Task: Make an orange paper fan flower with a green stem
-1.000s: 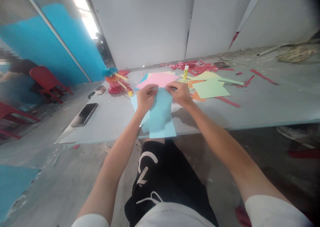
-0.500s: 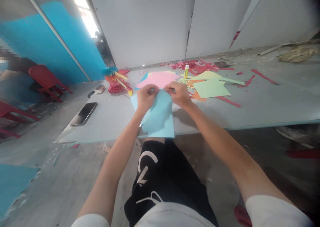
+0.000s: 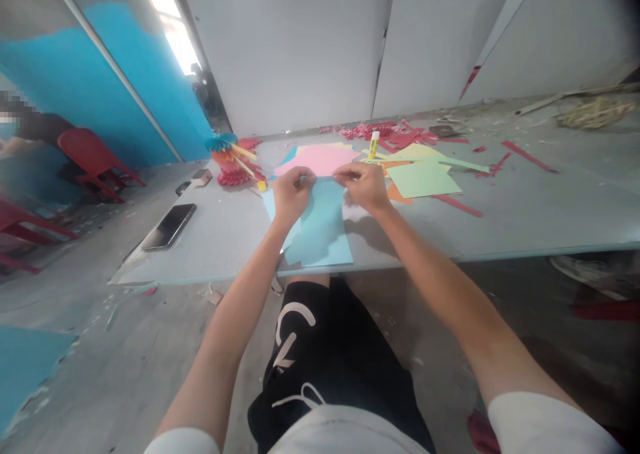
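Note:
A light blue sheet of paper (image 3: 325,231) lies before me at the table's front edge, over other blue paper on its left. My left hand (image 3: 294,195) pinches the sheet's far edge near its left corner. At the right end of that same edge, my right hand (image 3: 364,184) is closed with thumb and fingertips on the paper. A narrow strip along the far edge looks turned up between my hands. Just beyond them lies a pink sheet (image 3: 320,159), on top of yellow and blue ones.
Green paper (image 3: 425,178), a glue stick (image 3: 373,145) and red scraps (image 3: 463,205) lie to the right. A phone (image 3: 170,227), a yellow cap (image 3: 261,186) and a frilled paper craft (image 3: 230,162) are on the left. A red chair (image 3: 95,157) and a person are farther left.
The blue sheet's near edge has drawn back from beyond the table edge onto the tabletop. My right hand has shifted slightly right, its fingers more extended; my left hand barely moved.

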A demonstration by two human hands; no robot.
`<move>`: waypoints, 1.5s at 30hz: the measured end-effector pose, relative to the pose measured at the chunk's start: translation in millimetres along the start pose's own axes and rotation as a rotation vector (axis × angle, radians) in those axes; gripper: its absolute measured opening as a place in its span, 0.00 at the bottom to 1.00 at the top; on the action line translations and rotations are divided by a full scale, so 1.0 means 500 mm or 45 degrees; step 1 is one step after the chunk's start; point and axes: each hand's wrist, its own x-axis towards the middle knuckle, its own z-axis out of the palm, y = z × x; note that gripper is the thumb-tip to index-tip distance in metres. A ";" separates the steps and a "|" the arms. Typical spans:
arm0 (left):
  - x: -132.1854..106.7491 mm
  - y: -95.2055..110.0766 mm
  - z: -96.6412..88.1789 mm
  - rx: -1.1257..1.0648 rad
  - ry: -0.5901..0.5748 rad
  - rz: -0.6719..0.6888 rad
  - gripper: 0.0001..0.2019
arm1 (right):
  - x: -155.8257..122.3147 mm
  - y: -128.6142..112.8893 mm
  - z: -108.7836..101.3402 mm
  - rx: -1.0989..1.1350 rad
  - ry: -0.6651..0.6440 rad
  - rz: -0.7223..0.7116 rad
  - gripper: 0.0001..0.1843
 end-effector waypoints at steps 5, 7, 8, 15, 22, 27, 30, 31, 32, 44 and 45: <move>-0.003 0.006 -0.002 -0.010 0.039 0.033 0.05 | -0.004 -0.010 -0.002 0.054 0.044 0.027 0.06; -0.003 0.008 -0.004 -0.010 0.058 0.043 0.05 | -0.005 -0.011 -0.004 0.025 0.049 -0.032 0.07; -0.002 0.009 -0.005 -0.008 0.067 0.047 0.05 | -0.005 -0.011 -0.004 0.002 0.046 -0.055 0.07; 0.000 0.005 -0.003 -0.020 0.090 -0.001 0.05 | 0.002 -0.001 -0.005 -0.210 0.000 -0.190 0.08; 0.005 -0.011 -0.008 0.108 -0.095 -0.076 0.06 | -0.002 0.013 -0.006 -0.259 -0.072 -0.289 0.07; -0.001 0.000 -0.003 0.146 -0.122 0.042 0.05 | -0.009 0.000 -0.002 -0.191 -0.145 -0.263 0.09; -0.005 0.006 0.001 0.152 -0.171 0.115 0.06 | -0.011 -0.010 0.000 -0.197 -0.211 -0.251 0.11; -0.005 0.005 0.001 0.154 -0.177 0.118 0.06 | -0.010 -0.011 -0.001 -0.202 -0.219 -0.233 0.11; -0.005 0.004 0.001 0.152 -0.172 0.107 0.06 | -0.009 -0.011 -0.001 -0.209 -0.223 -0.209 0.11; 0.008 -0.022 -0.004 0.034 0.005 -0.090 0.05 | -0.007 -0.009 -0.001 0.087 -0.147 0.072 0.10; 0.009 -0.022 -0.005 0.026 0.024 -0.079 0.05 | -0.007 -0.009 0.000 0.154 -0.142 0.101 0.09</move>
